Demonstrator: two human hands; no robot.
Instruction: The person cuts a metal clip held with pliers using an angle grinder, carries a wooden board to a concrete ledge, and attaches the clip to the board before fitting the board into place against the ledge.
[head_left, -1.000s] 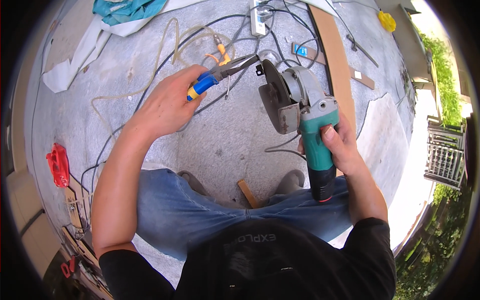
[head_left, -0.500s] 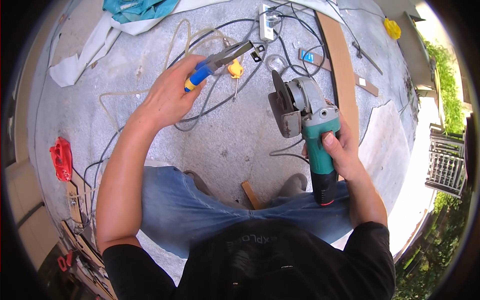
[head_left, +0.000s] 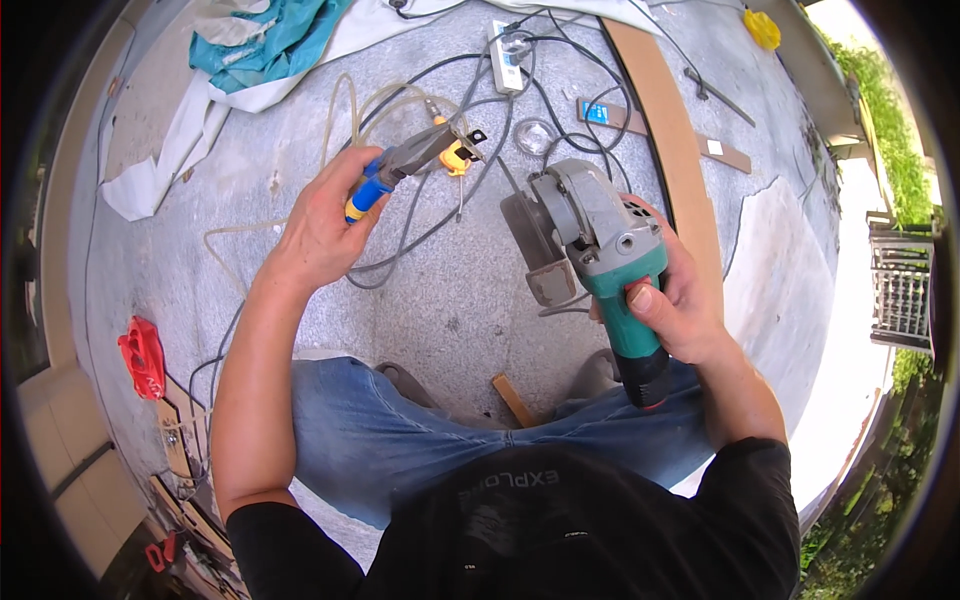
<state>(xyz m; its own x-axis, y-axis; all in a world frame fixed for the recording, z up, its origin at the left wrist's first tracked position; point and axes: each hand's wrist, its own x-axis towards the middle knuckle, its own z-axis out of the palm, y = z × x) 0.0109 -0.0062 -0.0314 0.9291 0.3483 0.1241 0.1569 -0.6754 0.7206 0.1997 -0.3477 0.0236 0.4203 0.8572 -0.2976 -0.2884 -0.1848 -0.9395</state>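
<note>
My left hand [head_left: 318, 222] grips pliers [head_left: 418, 154] with blue and yellow handles, held up at left of centre. Between their jaws is a small metal bracket [head_left: 474, 137] with holes in its tabs. My right hand [head_left: 688, 305] is wrapped round the green body of an angle grinder [head_left: 632, 275], its thumb on the near face. The grinder's grey head points away from me, with the disc and its metal guard [head_left: 548, 283] on the left, towards the bracket but apart from it. Whether the disc is spinning, I cannot tell.
Beyond my hands, black cables and a clear hose tangle around a white power strip [head_left: 507, 62]. An orange-yellow tool [head_left: 453, 163] with a thin metal tip lies behind the bracket. A long brown board [head_left: 665, 130] runs along the right. A wood strip [head_left: 513, 400] lies between my feet.
My left hand has brought the pliers and bracket nearer and a little left. The grinder has turned, so less of its disc shows. The whole view has shifted slightly.
</note>
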